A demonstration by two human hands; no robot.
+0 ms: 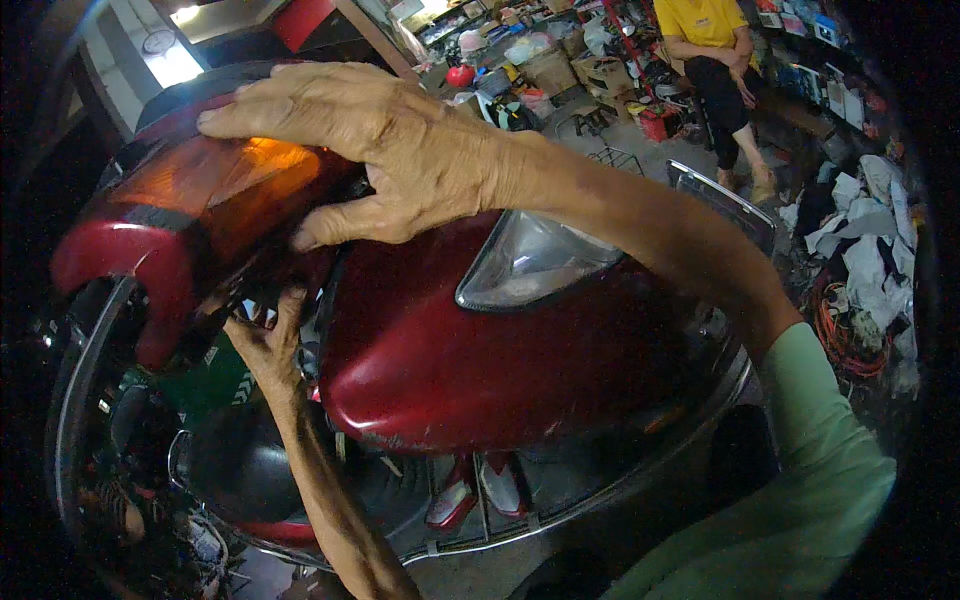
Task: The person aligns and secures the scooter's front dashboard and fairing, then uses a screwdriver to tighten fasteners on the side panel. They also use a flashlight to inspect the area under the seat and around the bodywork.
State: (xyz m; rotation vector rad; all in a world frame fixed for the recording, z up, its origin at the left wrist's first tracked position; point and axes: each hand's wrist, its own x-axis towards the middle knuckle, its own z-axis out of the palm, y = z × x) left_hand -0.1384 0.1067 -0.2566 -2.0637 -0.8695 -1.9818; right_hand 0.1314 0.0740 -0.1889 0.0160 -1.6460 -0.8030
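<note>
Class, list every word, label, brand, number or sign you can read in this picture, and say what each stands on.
No text is clear enough to quote.
Yellow shirt: chest mark, too small to read.
Green surface: pale marks, too blurred to read.
Orange light: no lettering visible.

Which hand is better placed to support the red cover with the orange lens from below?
Left, probably: the left hand is under the red cover, its fingers partly hidden, while the right hand spreads over the top.
</note>
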